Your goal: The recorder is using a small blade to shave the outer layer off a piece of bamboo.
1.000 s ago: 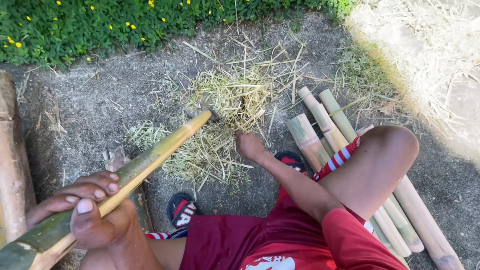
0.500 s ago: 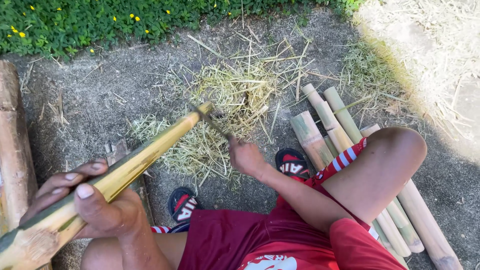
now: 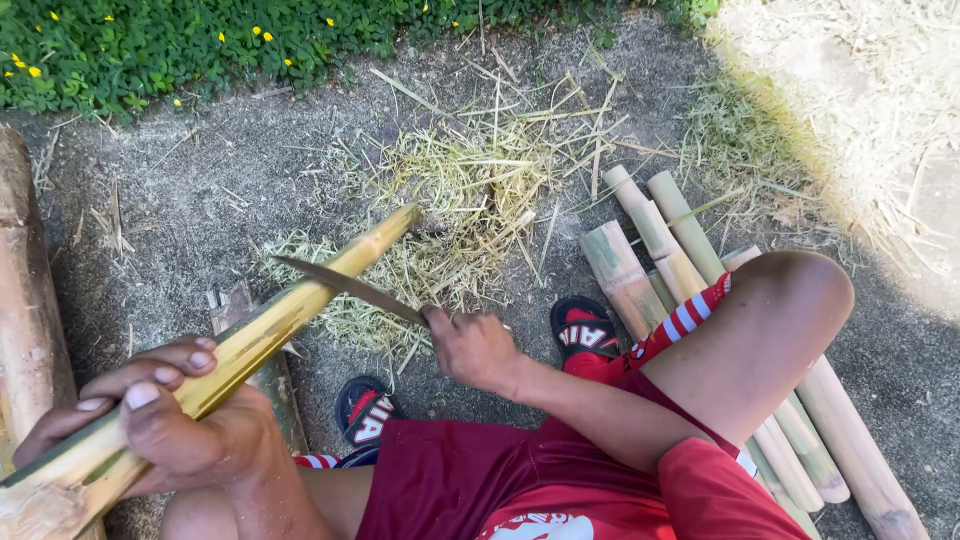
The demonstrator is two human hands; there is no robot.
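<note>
Your left hand (image 3: 165,415) wraps shut around the bamboo pole (image 3: 250,345), slanting up over your knee; your right hand (image 3: 475,348) clenches a knife (image 3: 345,285) — blade laid on the pole. Around: straw shavings (image 3: 460,200) ahead, cut bamboo lengths (image 3: 650,240) right, log (image 3: 25,300) left — red-black sandals (image 3: 583,330) below.

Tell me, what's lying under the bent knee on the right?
Cut bamboo poles lie side by side on the ground, running under the knee and out past it. Their middle stretch is hidden by the leg, so what else lies there cannot be seen.
</note>
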